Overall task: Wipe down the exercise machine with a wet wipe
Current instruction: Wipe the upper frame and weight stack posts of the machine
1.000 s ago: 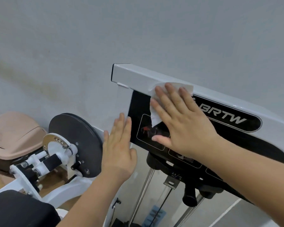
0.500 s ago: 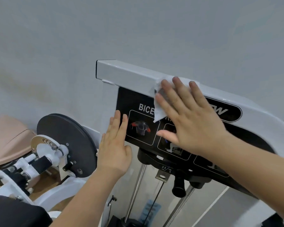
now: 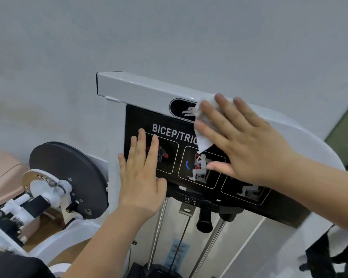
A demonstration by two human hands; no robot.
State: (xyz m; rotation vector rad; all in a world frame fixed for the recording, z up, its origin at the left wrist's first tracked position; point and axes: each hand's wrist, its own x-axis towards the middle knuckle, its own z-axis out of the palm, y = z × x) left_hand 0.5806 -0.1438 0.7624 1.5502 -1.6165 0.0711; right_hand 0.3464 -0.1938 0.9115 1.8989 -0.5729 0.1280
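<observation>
The right grip (image 3: 249, 145), fingers straight, presses the crumpled wet wipe (image 3: 204, 142) on the glossy white top edge of the exercise machine (image 3: 141, 87). The left grip (image 3: 143, 177) lies flat, released, on the black panel (image 3: 141, 117) reading "BICEP/TRIC".

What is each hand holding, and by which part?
Nothing is gripped. The right hand presses the wet wipe flat on the machine, covering its upper part; the left hand rests on the black panel.

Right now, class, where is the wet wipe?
In the head view the wet wipe lies under the right hand, right of centre, pressed across the white top beam and the black instruction panel.
</observation>
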